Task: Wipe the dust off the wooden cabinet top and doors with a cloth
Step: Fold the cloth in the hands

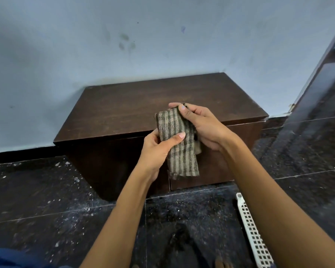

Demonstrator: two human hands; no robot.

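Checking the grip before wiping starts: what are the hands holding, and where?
Both hold the striped cloth: left hand at its middle, right hand at its top.

text: none legible | labels: none | brands: none | numbers: none | signs: none

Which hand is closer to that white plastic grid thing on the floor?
The right hand. It holds the cloth almost above the white grid; the left hand grips the cloth further over to the left.
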